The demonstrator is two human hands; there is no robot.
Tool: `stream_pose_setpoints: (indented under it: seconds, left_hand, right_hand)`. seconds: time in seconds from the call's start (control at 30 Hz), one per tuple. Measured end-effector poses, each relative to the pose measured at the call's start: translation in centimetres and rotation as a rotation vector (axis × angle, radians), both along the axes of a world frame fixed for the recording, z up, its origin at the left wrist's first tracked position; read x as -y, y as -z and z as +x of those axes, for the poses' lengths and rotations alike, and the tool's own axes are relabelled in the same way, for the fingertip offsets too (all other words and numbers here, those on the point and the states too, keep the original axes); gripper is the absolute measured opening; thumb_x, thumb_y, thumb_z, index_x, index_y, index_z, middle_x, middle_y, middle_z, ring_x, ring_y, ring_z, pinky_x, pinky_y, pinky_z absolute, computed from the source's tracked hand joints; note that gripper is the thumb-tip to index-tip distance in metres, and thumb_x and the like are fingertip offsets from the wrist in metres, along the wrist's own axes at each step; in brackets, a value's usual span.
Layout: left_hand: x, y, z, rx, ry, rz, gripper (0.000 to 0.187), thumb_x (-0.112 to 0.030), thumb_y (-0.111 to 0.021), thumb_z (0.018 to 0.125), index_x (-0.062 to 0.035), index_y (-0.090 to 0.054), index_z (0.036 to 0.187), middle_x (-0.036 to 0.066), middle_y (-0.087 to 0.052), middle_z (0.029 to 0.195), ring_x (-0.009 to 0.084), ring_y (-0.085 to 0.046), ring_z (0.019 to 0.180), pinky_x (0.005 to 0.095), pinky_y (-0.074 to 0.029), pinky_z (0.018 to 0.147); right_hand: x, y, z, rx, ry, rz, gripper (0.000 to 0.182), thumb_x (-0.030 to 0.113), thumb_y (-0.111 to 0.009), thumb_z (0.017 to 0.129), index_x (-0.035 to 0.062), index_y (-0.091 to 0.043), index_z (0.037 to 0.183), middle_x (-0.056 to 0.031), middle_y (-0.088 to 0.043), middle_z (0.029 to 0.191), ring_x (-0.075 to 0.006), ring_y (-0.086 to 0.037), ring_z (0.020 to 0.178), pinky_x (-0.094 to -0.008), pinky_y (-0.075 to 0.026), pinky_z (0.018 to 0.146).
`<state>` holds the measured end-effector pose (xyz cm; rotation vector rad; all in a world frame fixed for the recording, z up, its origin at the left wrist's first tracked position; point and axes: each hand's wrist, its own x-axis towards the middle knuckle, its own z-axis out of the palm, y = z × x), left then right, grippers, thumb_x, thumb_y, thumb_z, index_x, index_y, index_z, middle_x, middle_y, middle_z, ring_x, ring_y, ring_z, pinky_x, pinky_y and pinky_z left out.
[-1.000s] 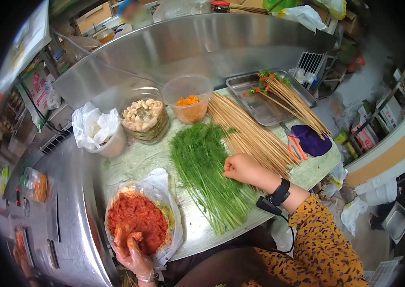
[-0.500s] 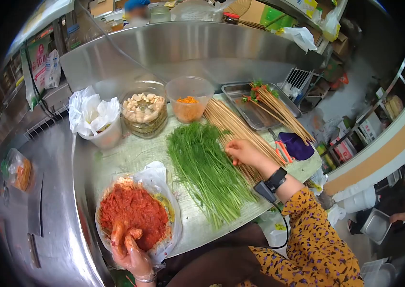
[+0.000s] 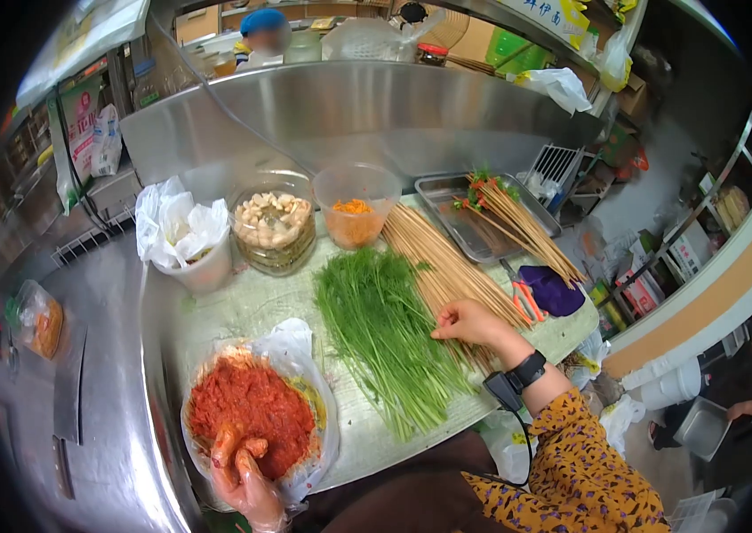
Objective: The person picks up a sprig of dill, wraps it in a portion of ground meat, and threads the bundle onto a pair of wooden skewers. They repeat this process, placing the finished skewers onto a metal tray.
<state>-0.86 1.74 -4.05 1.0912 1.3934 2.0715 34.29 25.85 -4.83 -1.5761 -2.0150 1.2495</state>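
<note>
My left hand (image 3: 247,475), in a clear plastic glove, rests at the near edge of a plastic-lined bowl of red paste (image 3: 252,409). Its fingers are curled and smeared red; I cannot make out whether anything is between them. My right hand (image 3: 474,322) is bare, with a black band and small device at the wrist. Thumb and forefinger pinch together at the right edge of a pile of feathery green dill (image 3: 385,338), beside a bundle of wooden skewers (image 3: 447,266). What sits in the pinch is too small to tell.
Behind the dill stand a bag-lined tub (image 3: 203,271), a jar of pale pieces (image 3: 274,231) and a bowl of orange shreds (image 3: 356,218). A metal tray (image 3: 452,209) with skewers, orange-handled scissors (image 3: 527,302) and purple cloth (image 3: 556,291) lie right. A knife (image 3: 69,391) lies left.
My right hand has moved a little toward me and to the right along the dill's edge. The view has tilted up slightly. My left hand stays at the red paste.
</note>
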Motion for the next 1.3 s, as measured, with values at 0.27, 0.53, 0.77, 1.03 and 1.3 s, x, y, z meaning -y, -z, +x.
stream_pose_setpoints:
  seconds: [0.27, 0.53, 0.77, 1.03, 1.3]
  left_hand:
    - [-0.5, -0.4, 0.8, 0.034, -0.075, 0.001, 0.030, -0.001, -0.044, 0.090, 0.0068, -0.050, 0.118, 0.014, -0.056, 0.112, 0.0161, -0.057, 0.083, 0.0267, -0.047, 0.074]
    - [0.1, -3.6, 1.3, -0.115, -0.052, -0.085, 0.025, -0.004, -0.047, 0.092, 0.0043, -0.055, 0.115, 0.014, -0.062, 0.104, 0.0204, -0.062, 0.080, 0.0298, -0.050, 0.073]
    - [-0.1, -4.4, 1.8, -0.123, -0.100, -0.099, 0.021, -0.005, -0.050, 0.090, 0.0033, -0.059, 0.108, 0.013, -0.065, 0.096, 0.0199, -0.062, 0.078, 0.0319, -0.047, 0.077]
    - [-0.5, -1.6, 1.1, -0.024, -0.108, -0.133, 0.023, 0.003, -0.043, 0.088, 0.0075, -0.055, 0.108, 0.012, -0.060, 0.098, 0.0164, -0.060, 0.071, 0.0268, -0.049, 0.066]
    - [-0.6, -2.1, 0.8, -0.059, -0.093, -0.126, 0.020, 0.005, -0.046, 0.085, 0.0096, -0.058, 0.101, 0.015, -0.059, 0.102, 0.0188, -0.061, 0.075, 0.0286, -0.050, 0.067]
  right_hand:
    - [0.8, -7.4, 0.6, -0.556, 0.180, -0.106, 0.012, 0.014, -0.061, 0.088, 0.0029, -0.061, 0.093, 0.0002, -0.063, 0.072, -0.0030, -0.053, 0.059, -0.0179, -0.042, 0.050]
    - [-1.0, -4.2, -0.6, 0.109, -0.146, -0.176, 0.017, 0.014, -0.057, 0.090, -0.0006, -0.062, 0.095, -0.0016, -0.062, 0.071, -0.0069, -0.056, 0.054, -0.0201, -0.047, 0.051]
    - [-2.1, -12.2, -2.3, -0.557, -0.047, 0.016, 0.027, 0.013, -0.047, 0.095, -0.0001, -0.056, 0.117, -0.0040, -0.064, 0.078, -0.0082, -0.059, 0.061, -0.0217, -0.050, 0.057]
    - [-1.0, -11.1, -9.5, -0.666, -0.246, -0.125, 0.033, 0.015, -0.045, 0.096, 0.0004, -0.051, 0.124, -0.0020, -0.062, 0.082, -0.0083, -0.060, 0.070, -0.0208, -0.049, 0.063]
    - [-0.2, -12.6, -12.4, -0.630, -0.455, -0.070, 0.018, 0.009, -0.053, 0.090, -0.0003, -0.064, 0.100, -0.0030, -0.060, 0.087, -0.0090, -0.060, 0.071, -0.0204, -0.049, 0.064]
